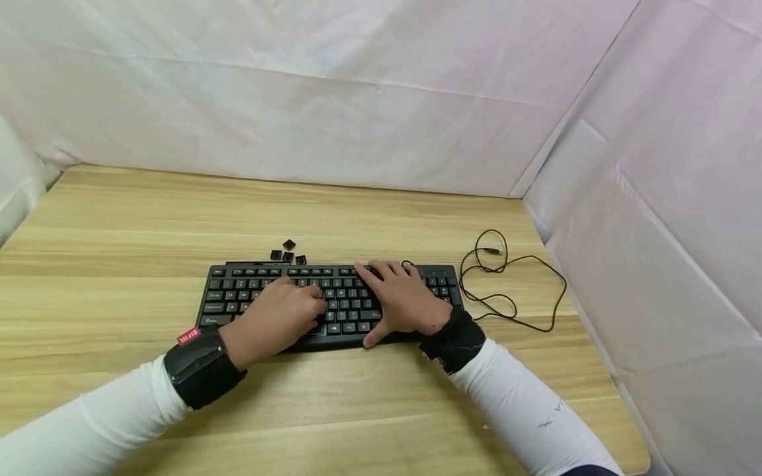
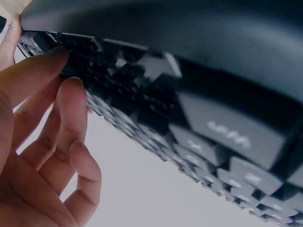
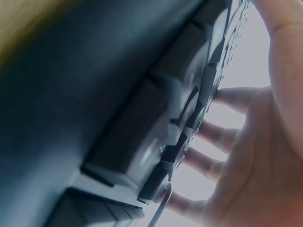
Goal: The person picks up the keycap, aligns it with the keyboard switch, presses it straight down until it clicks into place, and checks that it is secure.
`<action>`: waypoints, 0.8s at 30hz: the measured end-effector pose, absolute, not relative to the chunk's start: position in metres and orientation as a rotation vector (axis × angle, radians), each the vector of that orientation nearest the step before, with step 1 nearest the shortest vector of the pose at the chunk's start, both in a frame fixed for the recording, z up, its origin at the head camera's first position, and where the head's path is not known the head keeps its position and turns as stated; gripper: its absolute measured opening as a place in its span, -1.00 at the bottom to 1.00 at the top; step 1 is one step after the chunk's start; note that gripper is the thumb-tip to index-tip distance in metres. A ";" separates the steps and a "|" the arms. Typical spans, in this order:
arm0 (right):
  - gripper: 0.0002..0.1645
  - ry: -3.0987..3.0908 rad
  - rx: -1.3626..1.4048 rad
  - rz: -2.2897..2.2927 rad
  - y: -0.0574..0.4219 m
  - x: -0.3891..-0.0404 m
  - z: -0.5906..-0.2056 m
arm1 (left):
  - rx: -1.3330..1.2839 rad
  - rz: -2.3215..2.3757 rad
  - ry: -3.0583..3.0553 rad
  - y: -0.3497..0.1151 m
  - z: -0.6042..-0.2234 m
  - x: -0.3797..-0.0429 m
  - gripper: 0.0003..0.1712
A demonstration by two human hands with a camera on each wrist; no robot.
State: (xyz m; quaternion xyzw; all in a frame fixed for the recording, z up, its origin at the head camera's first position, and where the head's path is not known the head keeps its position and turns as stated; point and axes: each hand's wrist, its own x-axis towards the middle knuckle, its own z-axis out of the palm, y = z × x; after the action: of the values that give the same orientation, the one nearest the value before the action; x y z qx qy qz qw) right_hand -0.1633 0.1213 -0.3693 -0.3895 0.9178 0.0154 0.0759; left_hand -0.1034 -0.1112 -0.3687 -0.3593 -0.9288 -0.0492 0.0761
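Observation:
A black keyboard lies on the wooden table. My left hand reaches over its middle. In the left wrist view, the thumb and index finger pinch a dark keycap at the lower rows, partly hidden by the fingertips; the other fingers curl loosely. Beside that spot a dark gap shows in the front rows of keys. My right hand lies spread across the keyboard's right part, thumb at the front edge, fingertips at the rear edge. Several loose keycaps lie behind the keyboard.
A long thin black piece lies along the keyboard's rear left edge. A looped black cable with its plug lies on the table to the right. White cloth hangs behind and at the right.

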 end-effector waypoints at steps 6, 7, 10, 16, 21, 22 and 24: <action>0.62 2.748 -1.187 0.031 0.122 -0.163 -0.369 | -1.100 -0.029 -2.744 -0.110 -0.369 -0.102 -0.87; 0.62 2.748 -1.187 0.032 0.121 -0.162 -0.369 | -1.097 -0.024 -2.739 -0.109 -0.369 -0.102 -0.87; 0.63 2.748 -1.173 0.039 0.122 -0.162 -0.369 | -1.059 -0.088 -2.751 -0.109 -0.369 -0.101 -0.91; 0.63 2.741 -1.171 0.040 0.121 -0.162 -0.370 | -0.980 -0.257 -2.792 -0.110 -0.370 -0.100 -0.93; 0.63 2.750 -1.168 0.035 0.120 -0.162 -0.370 | -0.971 -0.308 -2.794 -0.110 -0.371 -0.101 -0.91; 0.62 2.751 -1.168 0.037 0.120 -0.162 -0.370 | -0.972 -0.312 -2.795 -0.110 -0.371 -0.102 -0.91; 0.62 2.750 -1.167 0.039 0.120 -0.162 -0.370 | -0.979 -0.320 -2.800 -0.109 -0.371 -0.103 -0.92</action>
State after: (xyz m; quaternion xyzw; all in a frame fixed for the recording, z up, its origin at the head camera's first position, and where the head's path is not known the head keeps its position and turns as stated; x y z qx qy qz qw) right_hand -0.1618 0.1203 -0.3697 -0.3895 0.9177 0.0131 0.0766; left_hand -0.1027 -0.1095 -0.3707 -0.3270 -0.9356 -0.1070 0.0788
